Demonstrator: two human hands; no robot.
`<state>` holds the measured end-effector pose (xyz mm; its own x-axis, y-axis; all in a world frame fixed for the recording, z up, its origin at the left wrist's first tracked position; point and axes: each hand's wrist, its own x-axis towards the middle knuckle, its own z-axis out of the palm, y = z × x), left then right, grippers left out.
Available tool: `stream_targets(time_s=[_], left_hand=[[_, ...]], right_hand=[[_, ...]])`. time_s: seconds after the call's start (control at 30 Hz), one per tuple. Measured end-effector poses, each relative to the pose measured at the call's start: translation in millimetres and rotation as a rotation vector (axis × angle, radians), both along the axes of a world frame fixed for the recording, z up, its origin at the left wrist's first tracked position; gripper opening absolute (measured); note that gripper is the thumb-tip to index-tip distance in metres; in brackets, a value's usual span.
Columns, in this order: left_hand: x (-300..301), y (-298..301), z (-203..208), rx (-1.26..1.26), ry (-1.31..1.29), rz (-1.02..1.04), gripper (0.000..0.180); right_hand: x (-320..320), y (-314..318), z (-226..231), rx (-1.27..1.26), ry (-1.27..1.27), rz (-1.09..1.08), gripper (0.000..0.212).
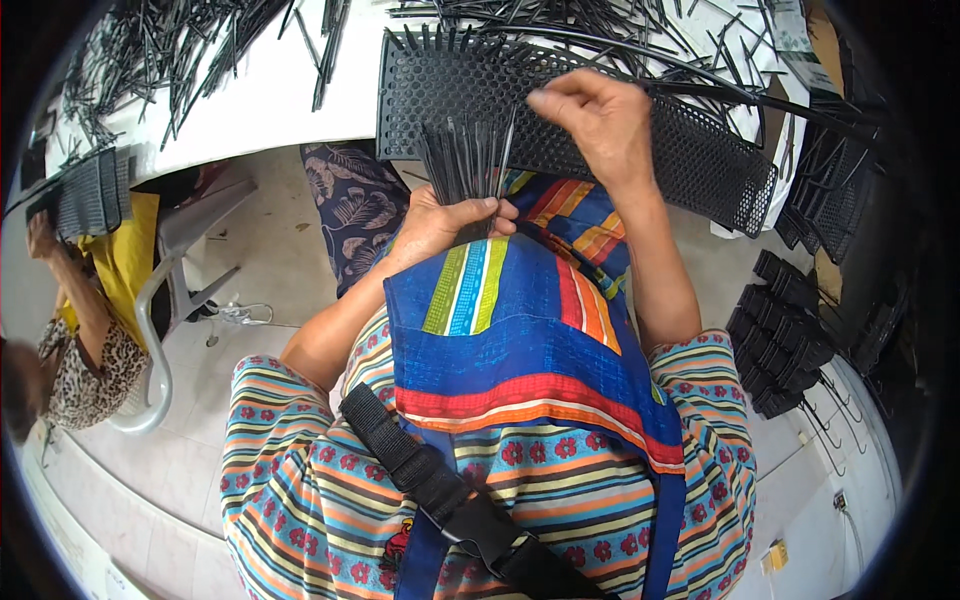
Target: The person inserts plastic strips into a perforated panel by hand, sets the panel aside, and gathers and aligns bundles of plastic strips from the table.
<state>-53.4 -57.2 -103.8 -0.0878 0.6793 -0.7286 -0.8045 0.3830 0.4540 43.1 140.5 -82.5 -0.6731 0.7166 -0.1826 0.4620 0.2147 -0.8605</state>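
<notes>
My left hand (438,225) is closed around a fanned bundle of thin black plastic strips (462,158), their tips pointing away from me. Just beyond it lies a long black perforated panel (690,145), reaching over the table's near edge. Several strips stand along the panel's far left edge. Over the panel's middle, to the right of the bundle, my right hand (605,125) is raised with thumb and fingertips pinched together. Whatever is between those fingertips, if anything, is too small to make out.
Loose black strips (215,60) lie heaped on the white table (270,115). At the left, a co-worker's hand (42,236) holds another perforated panel (85,200) near a grey chair (155,350). Stacked black parts (785,335) and wire hooks (830,430) are at the right.
</notes>
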Motion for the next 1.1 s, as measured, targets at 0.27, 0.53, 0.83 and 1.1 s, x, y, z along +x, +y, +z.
stream_targets(time_s=[0.27,0.53,0.83,1.1], left_hand=[[6,10,5,0.027,0.004,-0.057,0.018],[10,2,-14,-0.125,-0.025,-0.036,0.018],[11,5,-10,-0.063,0.008,-0.056,0.015],[12,9,-14,-0.06,0.009,-0.088,0.016]], right_hand=[[14,-28,-26,-0.748,0.199,-0.051,0.007],[8,4,-4,-0.064,0.677,-0.395,0.006],[-1,16,-11,0.177,0.634,-0.34,0.008],[-8,18,-13,0.376,0.505,-0.269,0.006]])
